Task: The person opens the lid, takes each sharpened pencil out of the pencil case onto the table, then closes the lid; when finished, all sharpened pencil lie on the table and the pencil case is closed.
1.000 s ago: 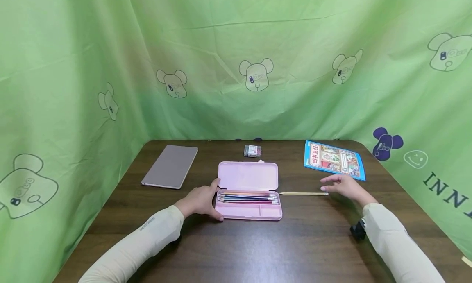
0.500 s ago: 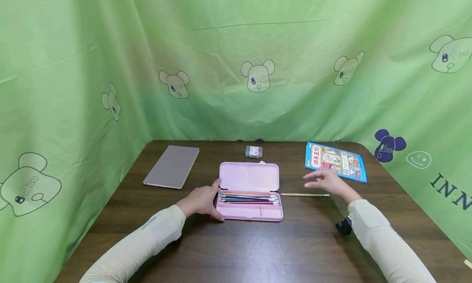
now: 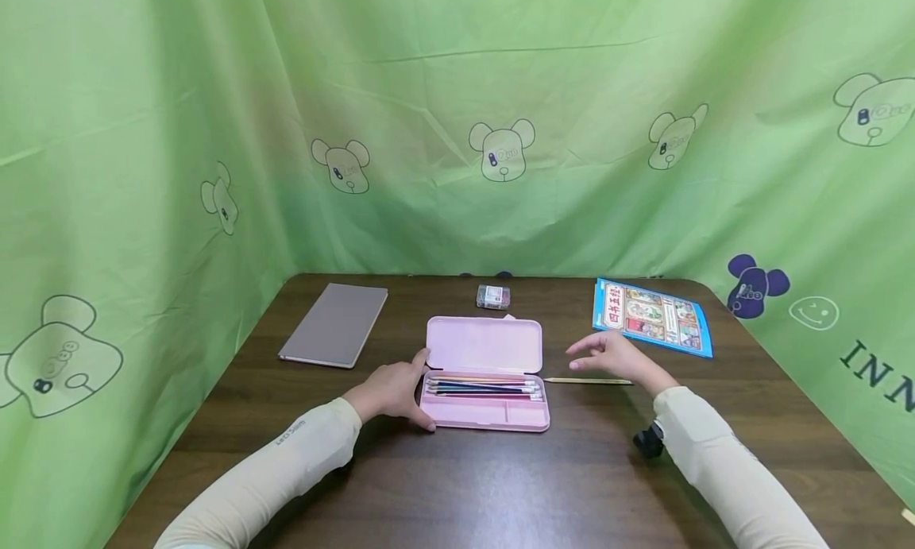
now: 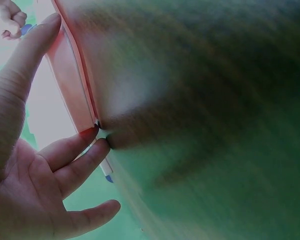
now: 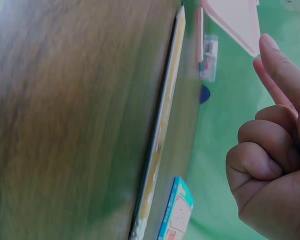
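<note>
An opened pink pencil case [image 3: 465, 411] lies mid-table, its lid [image 3: 484, 345] tipped back. Several pencils [image 3: 482, 386] rest in its rear compartment. My left hand [image 3: 389, 388] holds the case's left end, thumb at the near corner and fingertips at the back edge, as the left wrist view also shows on the case wall [image 4: 72, 82]. A single yellowish pencil [image 3: 588, 380] lies on the table to the right of the case. Above it hovers my right hand [image 3: 615, 355], holding nothing; thumb and index finger reach out while the other fingers curl in the right wrist view [image 5: 270, 155].
A grey notebook [image 3: 334, 325] lies at the back left. Behind the case sits a small clear box [image 3: 493, 296]. At the back right is a blue-bordered picture book [image 3: 652, 317]. A green curtain [image 3: 429, 120] surrounds the brown table [image 3: 486, 485].
My right hand has moved left above the loose pencil, from its right end toward the pencil case. My left hand stays on the case.
</note>
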The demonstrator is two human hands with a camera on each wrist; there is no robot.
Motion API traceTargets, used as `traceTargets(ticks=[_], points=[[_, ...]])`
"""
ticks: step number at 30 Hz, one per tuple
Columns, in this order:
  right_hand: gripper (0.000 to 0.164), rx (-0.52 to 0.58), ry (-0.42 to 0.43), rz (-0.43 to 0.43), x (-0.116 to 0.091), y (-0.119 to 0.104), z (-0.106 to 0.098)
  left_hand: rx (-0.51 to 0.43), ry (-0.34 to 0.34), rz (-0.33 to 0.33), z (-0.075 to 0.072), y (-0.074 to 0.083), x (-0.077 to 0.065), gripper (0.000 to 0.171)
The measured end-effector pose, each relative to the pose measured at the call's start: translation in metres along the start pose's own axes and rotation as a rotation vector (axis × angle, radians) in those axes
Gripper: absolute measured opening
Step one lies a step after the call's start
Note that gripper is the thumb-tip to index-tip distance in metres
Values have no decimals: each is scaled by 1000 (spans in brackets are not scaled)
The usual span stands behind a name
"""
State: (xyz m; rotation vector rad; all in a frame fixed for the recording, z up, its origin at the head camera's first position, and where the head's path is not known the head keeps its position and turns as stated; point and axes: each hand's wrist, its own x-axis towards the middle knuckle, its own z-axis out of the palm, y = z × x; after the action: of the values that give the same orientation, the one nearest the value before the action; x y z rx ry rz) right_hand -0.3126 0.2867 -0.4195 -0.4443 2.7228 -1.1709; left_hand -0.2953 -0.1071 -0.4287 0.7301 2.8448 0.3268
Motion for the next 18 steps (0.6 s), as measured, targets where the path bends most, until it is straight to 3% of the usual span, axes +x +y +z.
traceTargets(ticks=[18], points=[[26, 4, -102, -50, 14, -13, 26, -13, -9, -8, 0, -1, 1, 127]])
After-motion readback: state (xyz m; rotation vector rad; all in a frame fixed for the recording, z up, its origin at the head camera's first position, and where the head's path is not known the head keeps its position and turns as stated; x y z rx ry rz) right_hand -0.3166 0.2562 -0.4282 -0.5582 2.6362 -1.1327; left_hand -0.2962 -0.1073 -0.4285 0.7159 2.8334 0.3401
